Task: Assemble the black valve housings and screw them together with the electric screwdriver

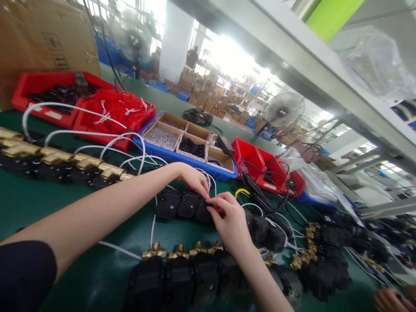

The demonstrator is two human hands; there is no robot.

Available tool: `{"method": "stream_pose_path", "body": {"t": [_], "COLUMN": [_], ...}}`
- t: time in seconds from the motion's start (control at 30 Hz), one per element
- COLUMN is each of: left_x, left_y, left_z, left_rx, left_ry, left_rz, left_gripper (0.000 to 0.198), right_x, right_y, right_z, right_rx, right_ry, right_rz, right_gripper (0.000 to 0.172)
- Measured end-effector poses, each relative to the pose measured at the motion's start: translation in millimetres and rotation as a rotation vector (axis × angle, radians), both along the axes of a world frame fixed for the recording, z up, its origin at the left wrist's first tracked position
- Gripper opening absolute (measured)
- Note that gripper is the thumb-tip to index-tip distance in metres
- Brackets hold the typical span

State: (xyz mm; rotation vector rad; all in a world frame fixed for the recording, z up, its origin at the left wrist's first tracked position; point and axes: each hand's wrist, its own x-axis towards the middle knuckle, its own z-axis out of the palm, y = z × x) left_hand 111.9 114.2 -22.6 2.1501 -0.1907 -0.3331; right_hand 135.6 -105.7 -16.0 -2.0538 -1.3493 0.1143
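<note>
Two hands (227,216), perhaps three black actuators (182,203)

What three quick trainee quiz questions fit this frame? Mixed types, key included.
1. True or false: the fingertips of the left hand and the right hand meet at the same black unit.
2. The tray with cardboard compartments behind the hands is: A red, B blue, C yellow.
3. Fill in: the valves nearest the camera carry ___-coloured fittings.
Key: 1 true; 2 B; 3 brass.
</note>
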Motion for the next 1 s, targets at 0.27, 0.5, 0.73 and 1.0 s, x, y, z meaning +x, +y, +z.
{"method": "stream_pose_path", "body": {"t": [0.27,0.5,0.73,1.0], "left_x": [-2.1,-9.8,-11.3,-15.8], "left_y": [5.0,6.7,1.3,-2.4], "left_z": [-2.8,7.0,11.7,14.1], "left_rx": [-0.071,-0.071,0.076,0.133], "left_ry": [0.097,0.166,0.162,0.132], "left_rz": [-0.068,-0.113,-0.03,-0.008], "left_gripper": [0.043,0.057,0.045,0.038], "right_x": [-5.1,1.1,1.4,-6.1], "right_y": [-0.8,-1.5,-2.4,-3.8], "right_z": [-2.1,-1.0,-1.4,-3.8], "right_rx": [0.0,0.075,0.089,0.057], "right_ry": [-0.063,-0.042,-0.136,-0.287], "right_rz": [0.012,-0.056,-0.048,-0.002], "right_gripper": [0.019,0.017,0.02,0.023]}}
